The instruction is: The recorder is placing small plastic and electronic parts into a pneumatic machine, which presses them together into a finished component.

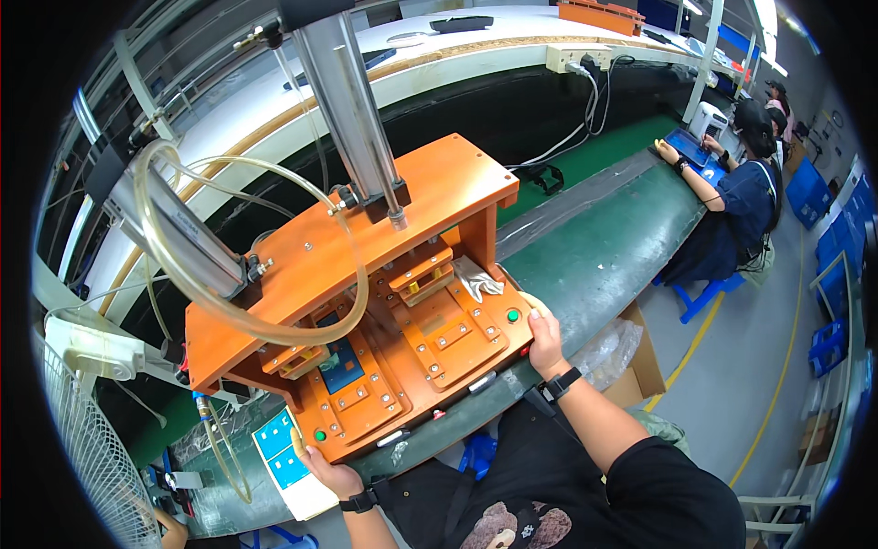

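Observation:
Before me stands an orange pneumatic press [265, 274] with two upright metal cylinders. My left hand [331, 471] grips the near left corner of its base, beside a green button [319, 436]. At the right corner, my right hand [546, 343] holds the base edge, close to another green button [513, 316]. Yellow coverings show on some fingertips of both hands. A blue flat piece [342, 368] lies in the left fixture of the press. The right fixture [448, 334] shows orange plates and bolts. A white crumpled glove or cloth [477, 278] rests at the base's right side.
Blue-and-white sheets [282, 457] lie left of the press on the green bench [594, 284]. A clear hose [155, 238] loops over the press. A white fan [87, 430] stands at left. An open cardboard box [645, 361] is at right. A co-worker [745, 201] sits farther along.

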`<state>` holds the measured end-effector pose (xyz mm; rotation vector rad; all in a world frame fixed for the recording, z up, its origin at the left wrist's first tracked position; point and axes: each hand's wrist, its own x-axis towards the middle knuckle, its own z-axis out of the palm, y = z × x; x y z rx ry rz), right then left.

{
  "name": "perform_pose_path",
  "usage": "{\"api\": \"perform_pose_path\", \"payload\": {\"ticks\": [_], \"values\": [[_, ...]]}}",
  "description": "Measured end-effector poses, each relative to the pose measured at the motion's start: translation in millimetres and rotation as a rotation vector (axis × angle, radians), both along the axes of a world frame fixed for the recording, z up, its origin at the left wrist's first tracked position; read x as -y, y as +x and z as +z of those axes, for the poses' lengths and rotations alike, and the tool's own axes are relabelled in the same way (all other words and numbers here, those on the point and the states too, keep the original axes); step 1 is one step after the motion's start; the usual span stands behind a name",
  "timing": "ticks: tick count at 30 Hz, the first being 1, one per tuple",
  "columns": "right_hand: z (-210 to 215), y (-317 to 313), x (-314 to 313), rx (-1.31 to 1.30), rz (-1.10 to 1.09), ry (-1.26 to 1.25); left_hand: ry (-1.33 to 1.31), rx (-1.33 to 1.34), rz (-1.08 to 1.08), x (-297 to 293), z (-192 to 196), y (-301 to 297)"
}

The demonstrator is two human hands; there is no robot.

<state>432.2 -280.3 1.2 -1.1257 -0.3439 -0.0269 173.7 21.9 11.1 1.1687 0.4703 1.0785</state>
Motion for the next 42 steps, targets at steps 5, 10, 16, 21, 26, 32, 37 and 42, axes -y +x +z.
{"api": "perform_pose_path", "payload": {"ticks": [5, 10, 16, 21, 26, 32, 37, 42], "values": [[5, 2, 10, 0.015, -0.022, -0.162, -0.015, 0.014, 0.01, -5, -9, 0], [37, 10, 32, 0.143, -0.083, -0.615, -0.013, -0.015, 0.048, -1, -3, 2], [50, 97, 59, 0.066, -0.168, -0.715, -0.023, 0.006, 0.11, 3, 0, 8], [30, 204, 54, 0.165, -0.344, -1.452, -0.1, 0.025, 0.25, 12, 5, 22], [20, 279, 21, 0.051, -0.432, -1.598, 0.196, -0.123, 0.092, 19, 20, 24], [21, 331, 3, 0.004, -0.419, -1.64, -0.041, -0.028, 0.064, -3, -11, 3], [25, 328, 5, 0.05, -0.391, -1.59, 0.062, -0.081, 0.101, 6, 6, 20], [38, 285, 69, 0.287, -0.427, -1.172, -0.053, 0.024, 0.112, 8, -2, 19]]}}
